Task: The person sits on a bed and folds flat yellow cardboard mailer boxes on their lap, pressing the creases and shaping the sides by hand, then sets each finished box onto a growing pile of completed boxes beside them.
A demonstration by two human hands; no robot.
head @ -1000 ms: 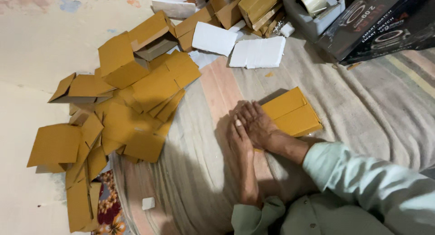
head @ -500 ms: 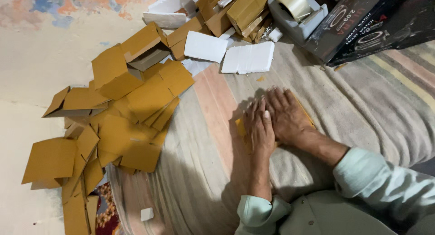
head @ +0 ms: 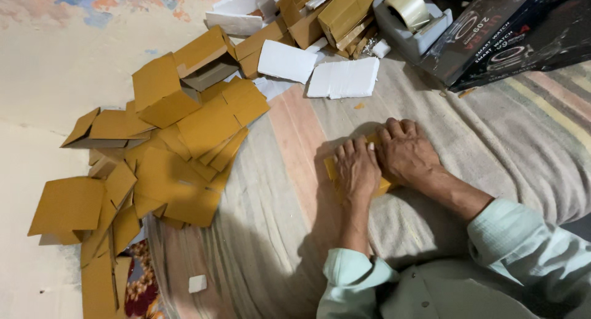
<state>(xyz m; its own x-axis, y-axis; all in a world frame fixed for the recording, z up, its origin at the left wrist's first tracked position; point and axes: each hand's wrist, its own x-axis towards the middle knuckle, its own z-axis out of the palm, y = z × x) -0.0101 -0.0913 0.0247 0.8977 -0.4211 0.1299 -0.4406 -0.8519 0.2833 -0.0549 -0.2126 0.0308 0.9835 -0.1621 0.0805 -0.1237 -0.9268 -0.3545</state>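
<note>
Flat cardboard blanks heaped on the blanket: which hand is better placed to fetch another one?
Left, most likely. The left hand lies on the side toward the pile of cardboard blanks, with bare striped blanket between. The right hand presses the same yellow-brown cardboard piece farther away, and would have to cross over the left.

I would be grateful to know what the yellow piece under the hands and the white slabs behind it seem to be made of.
The yellow piece under the left hand and right hand looks like matte cardboard, flat and sharp-edged, probably a folded carton. The white slabs look like foam or thick board; their dull surface leaves that open.
</note>
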